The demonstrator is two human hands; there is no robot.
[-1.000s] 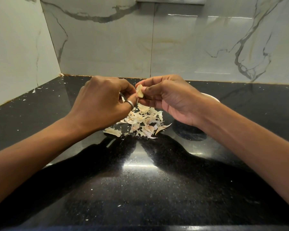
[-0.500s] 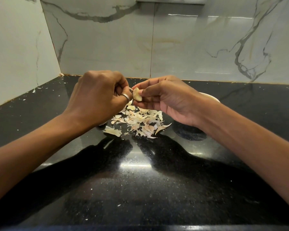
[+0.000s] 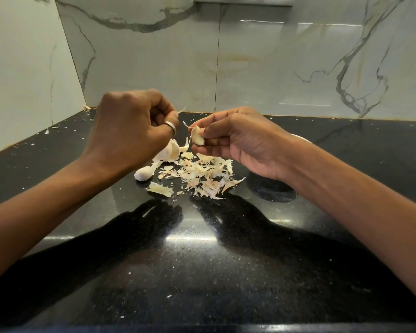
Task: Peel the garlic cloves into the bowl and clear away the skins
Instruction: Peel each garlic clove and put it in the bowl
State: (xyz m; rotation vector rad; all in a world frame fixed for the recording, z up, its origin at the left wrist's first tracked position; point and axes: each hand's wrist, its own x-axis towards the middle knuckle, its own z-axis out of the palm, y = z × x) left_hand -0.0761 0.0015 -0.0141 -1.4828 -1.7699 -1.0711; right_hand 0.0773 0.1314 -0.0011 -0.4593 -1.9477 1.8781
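- Garlic clove (image 3: 197, 138) pinched in right hand (image 3: 238, 143).
- Left hand (image 3: 127, 131) pinches a thin, blurred skin sliver (image 3: 182, 109).
- Bowl (image 3: 304, 138) mostly hidden behind right wrist.
- Skins (image 3: 202, 174) litter worktop (image 3: 202, 260).

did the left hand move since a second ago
Yes. Against the skin pile, the left hand has lifted up and leftward, off the garlic clove that the right hand holds, pinching a strip of skin.
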